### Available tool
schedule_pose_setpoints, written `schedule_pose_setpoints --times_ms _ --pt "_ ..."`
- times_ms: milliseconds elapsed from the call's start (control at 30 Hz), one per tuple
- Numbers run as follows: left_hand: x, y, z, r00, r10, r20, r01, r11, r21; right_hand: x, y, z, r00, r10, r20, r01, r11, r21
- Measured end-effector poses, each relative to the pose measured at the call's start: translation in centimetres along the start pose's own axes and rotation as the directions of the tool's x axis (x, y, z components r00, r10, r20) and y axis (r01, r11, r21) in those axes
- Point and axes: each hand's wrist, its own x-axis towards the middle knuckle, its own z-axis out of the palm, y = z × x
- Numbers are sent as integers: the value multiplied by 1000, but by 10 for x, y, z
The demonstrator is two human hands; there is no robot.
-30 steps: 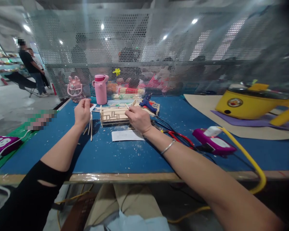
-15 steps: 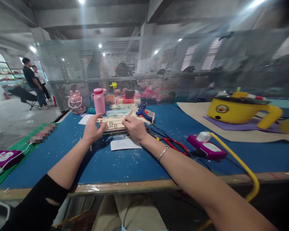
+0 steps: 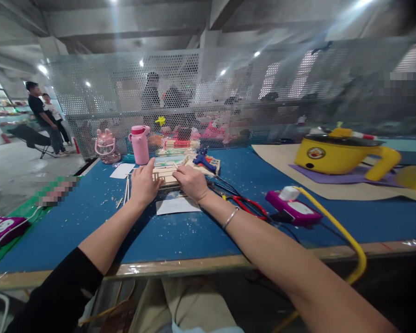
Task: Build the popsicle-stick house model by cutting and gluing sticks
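A small frame built of thin wooden sticks stands on the blue table. My left hand rests against its left end, fingers closed round the corner. At its front right edge my right hand pinches a stick of the frame. Loose wooden sticks lie just left of my left hand. A white paper slip lies under my wrists. A blue glue gun sits behind the frame.
A pink bottle and a pink cup stand at the back left. Red-handled pliers, a purple power strip with a yellow cable and a yellow pot lie to the right. A mesh screen closes the back. People stand far left.
My left hand has moved right, from above the loose sticks onto the frame's left end. My right hand has stayed on the frame. The view has tilted upward.
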Motion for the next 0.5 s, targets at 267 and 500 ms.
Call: schedule_pose_setpoints --times_ms 267,500 --pt "1 -5 3 1000 19 10 -19 999 -30 0 0 0 1000 -14 -7 14 1000 -21" --pt "1 -6 1 1000 27 2 -27 1000 -12 -1 0 0 999 -33 -10 33 999 -17"
